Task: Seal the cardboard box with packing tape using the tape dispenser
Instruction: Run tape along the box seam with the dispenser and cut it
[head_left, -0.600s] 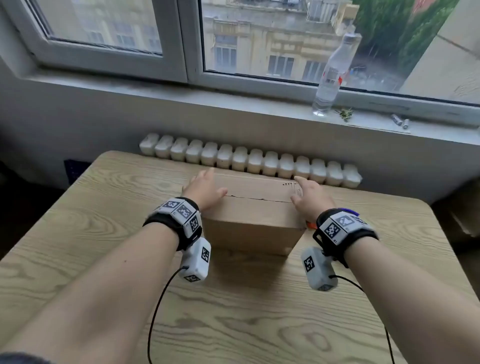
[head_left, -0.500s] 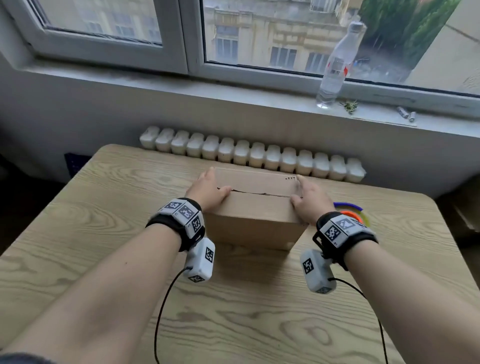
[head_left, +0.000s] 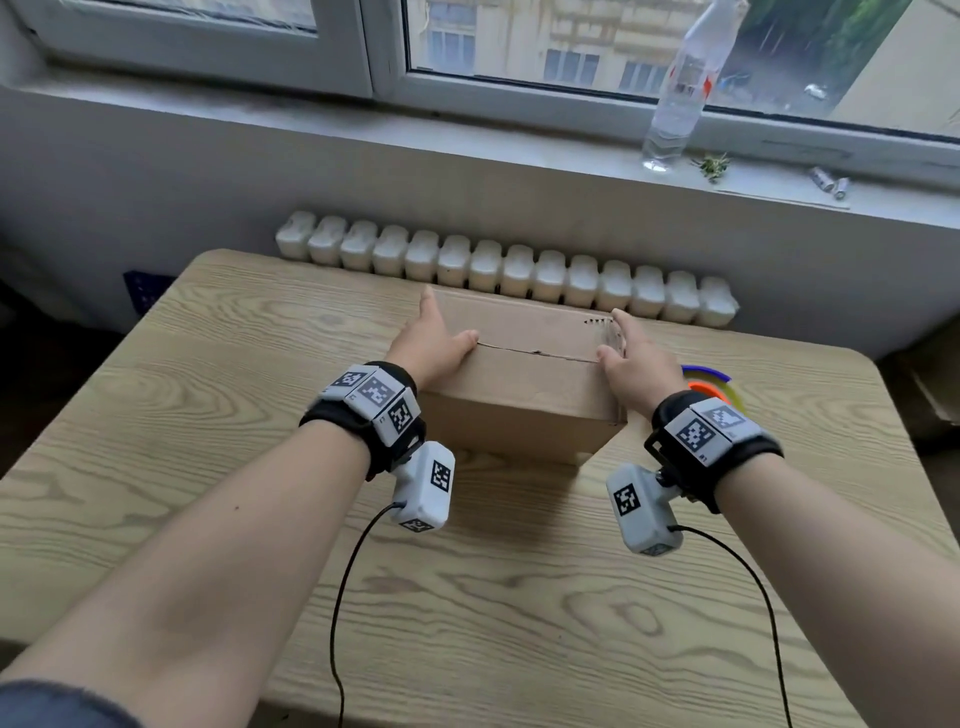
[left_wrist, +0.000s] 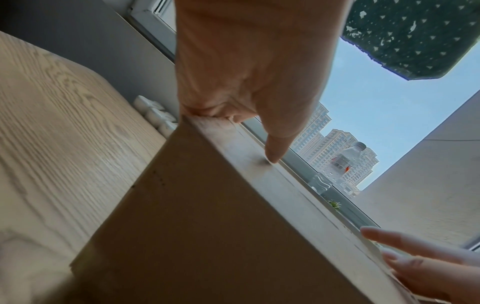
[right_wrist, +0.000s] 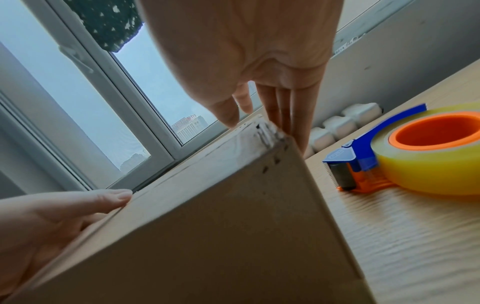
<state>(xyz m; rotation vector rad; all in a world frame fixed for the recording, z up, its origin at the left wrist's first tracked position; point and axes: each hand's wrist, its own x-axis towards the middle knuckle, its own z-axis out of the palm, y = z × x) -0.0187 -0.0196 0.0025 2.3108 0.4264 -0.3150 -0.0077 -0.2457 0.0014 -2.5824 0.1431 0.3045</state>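
Observation:
A brown cardboard box (head_left: 524, 384) stands on the wooden table (head_left: 208, 415), its top flaps down and meeting at a dark seam. My left hand (head_left: 434, 343) lies flat against the box's left end, fingers straight, thumb on the top (left_wrist: 272, 152). My right hand (head_left: 626, 358) lies against the right end with straight fingers (right_wrist: 285, 115) and its thumb over the top edge. The tape dispenser (right_wrist: 415, 160), blue and orange with a roll of clear yellowish tape, rests on the table just right of the box, mostly hidden behind my right wrist in the head view (head_left: 709, 382).
A white radiator (head_left: 519, 270) runs along the table's far edge. On the windowsill stand a clear plastic bottle (head_left: 675, 98), a small sprig and two batteries (head_left: 828, 182). Black cables hang from both wrist cameras over the table's near part.
Both hands stay on the box ends, with the thumbs settled on the top by the seam. The head view has tilted, so more of the tape dispenser shows beside my right wrist.

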